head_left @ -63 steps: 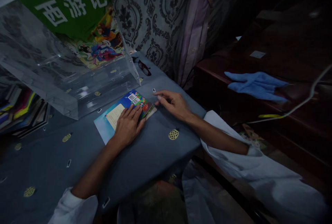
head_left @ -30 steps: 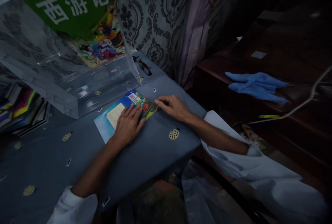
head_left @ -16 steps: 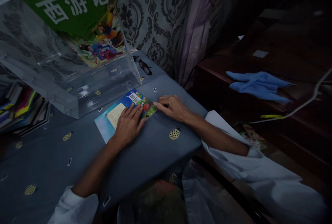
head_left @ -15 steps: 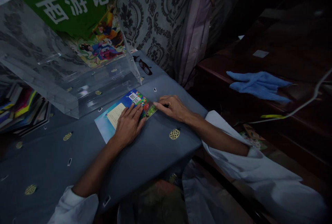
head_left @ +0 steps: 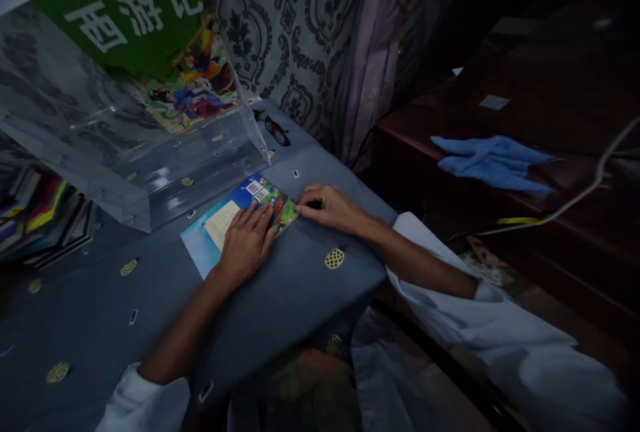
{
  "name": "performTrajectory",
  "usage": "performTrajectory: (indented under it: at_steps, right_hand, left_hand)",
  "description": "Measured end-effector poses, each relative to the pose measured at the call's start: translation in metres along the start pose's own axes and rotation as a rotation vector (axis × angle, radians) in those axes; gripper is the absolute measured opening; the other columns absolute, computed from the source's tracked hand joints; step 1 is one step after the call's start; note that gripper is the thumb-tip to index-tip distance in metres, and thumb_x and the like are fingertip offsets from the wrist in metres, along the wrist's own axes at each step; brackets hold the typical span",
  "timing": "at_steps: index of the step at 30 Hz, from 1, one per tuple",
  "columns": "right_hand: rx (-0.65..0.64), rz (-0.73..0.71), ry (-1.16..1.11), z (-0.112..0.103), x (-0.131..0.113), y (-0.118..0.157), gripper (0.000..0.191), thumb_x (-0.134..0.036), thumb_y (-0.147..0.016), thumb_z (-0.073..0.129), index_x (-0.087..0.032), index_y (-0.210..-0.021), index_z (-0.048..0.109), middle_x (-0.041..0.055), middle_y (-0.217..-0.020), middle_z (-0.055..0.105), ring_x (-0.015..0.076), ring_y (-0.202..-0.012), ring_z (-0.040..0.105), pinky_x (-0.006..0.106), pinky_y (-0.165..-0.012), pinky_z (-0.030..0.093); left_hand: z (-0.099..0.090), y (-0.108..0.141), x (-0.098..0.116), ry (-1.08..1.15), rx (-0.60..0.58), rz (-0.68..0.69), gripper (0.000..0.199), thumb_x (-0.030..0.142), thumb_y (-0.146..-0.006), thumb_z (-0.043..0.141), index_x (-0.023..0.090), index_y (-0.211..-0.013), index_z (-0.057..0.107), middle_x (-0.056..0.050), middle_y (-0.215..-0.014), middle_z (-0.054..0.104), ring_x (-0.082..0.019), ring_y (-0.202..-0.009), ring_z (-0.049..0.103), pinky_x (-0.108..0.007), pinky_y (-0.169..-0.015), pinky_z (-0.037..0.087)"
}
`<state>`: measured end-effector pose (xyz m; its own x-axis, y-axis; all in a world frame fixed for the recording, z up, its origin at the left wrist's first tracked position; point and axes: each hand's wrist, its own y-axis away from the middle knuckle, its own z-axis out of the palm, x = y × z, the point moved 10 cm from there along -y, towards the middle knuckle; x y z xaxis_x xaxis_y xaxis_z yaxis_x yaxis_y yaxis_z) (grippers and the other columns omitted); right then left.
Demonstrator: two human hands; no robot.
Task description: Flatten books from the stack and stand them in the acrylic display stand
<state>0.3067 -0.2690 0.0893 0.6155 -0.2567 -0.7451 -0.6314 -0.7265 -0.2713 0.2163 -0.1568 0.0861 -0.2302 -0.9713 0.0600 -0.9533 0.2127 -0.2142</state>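
- From my remote seat I see a clear stand (head_left: 133, 204) at the back left; a green-covered book (head_left: 150, 62) is propped upright at it (I can't tell whether inside or behind the panels).
- Left of the stand, I make out a fanned stack of books (head_left: 47, 212), lying flat.
- The booklet (head_left: 225, 222) lies on the cloth-covered worktop (head_left: 295, 292), just beside the stand's front right corner.
- I have bare cloth from the booklet to the worktop's near edge, and a narrower strip toward the right edge.
- Glasses (head_left: 277, 131) sit beyond, near that right edge; a blue cloth (head_left: 493, 160) lies well apart, on dark red furniture.
- My left hand (head_left: 247, 242) is palm down across the booklet's cover, fingers extended and slightly spread, gripping nothing.
- My right hand (head_left: 333, 209) comes in from the right, fingers curled, thumb and fingertips drawn together touching the booklet's right corner; I can't tell whether a page is pinched.
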Motion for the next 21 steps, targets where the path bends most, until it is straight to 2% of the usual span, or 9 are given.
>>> performTrajectory:
  at_steps: [4, 9, 15, 18, 21]
  right_hand:
    - [0.022, 0.007, 0.059, 0.001, 0.008, -0.001, 0.008, -0.017, -0.081, 0.063, -0.018, -0.075, 0.068, 0.0012, -0.077, 0.067, 0.0163, -0.076, 0.06, 0.028, -0.073, 0.043]
    - [0.004, 0.009, 0.09, 0.0, 0.01, 0.0, 0.007, -0.016, -0.082, 0.063, -0.017, -0.079, 0.069, 0.0025, -0.08, 0.068, 0.0168, -0.077, 0.061, 0.028, -0.073, 0.043]
    - [0.088, -0.127, 0.127, -0.01, -0.012, 0.003, 0.026, -0.013, -0.087, 0.052, -0.018, -0.099, 0.074, 0.0048, -0.086, 0.067, 0.0193, -0.085, 0.06, 0.031, -0.077, 0.045]
    - [0.015, -0.194, 0.247, 0.001, -0.025, 0.01, 0.026, -0.021, -0.094, 0.05, -0.016, -0.101, 0.075, 0.006, -0.083, 0.063, 0.0198, -0.081, 0.059, 0.031, -0.073, 0.045]
    - [-0.063, -0.179, 0.477, 0.017, -0.029, 0.021, 0.028, -0.026, -0.099, 0.048, -0.015, -0.106, 0.073, 0.009, -0.089, 0.064, 0.0214, -0.082, 0.058, 0.033, -0.074, 0.045]
  left_hand:
    - [-0.001, 0.0, 0.001, 0.004, -0.004, 0.011, 0.046, 0.039, -0.102, 0.049, 0.017, -0.142, 0.055, -0.009, -0.149, 0.053, -0.031, -0.141, 0.046, -0.051, -0.116, 0.039]
    - [-0.002, 0.001, 0.006, -0.02, -0.026, 0.034, 0.044, 0.041, -0.1, 0.055, 0.029, -0.142, 0.056, -0.007, -0.15, 0.052, -0.033, -0.141, 0.045, -0.053, -0.115, 0.04]
    - [-0.003, 0.0, 0.007, -0.043, -0.027, 0.034, 0.046, 0.042, -0.099, 0.059, 0.03, -0.143, 0.056, -0.009, -0.149, 0.053, -0.034, -0.14, 0.046, -0.052, -0.113, 0.042]
    - [-0.003, 0.0, 0.008, -0.046, -0.021, 0.036, 0.046, 0.042, -0.099, 0.058, 0.031, -0.143, 0.055, -0.008, -0.15, 0.052, -0.033, -0.14, 0.046, -0.051, -0.113, 0.041]
    - [-0.002, 0.0, 0.009, -0.039, -0.02, 0.022, 0.045, 0.042, -0.099, 0.058, 0.031, -0.143, 0.056, -0.006, -0.151, 0.052, -0.033, -0.14, 0.046, -0.051, -0.113, 0.041]
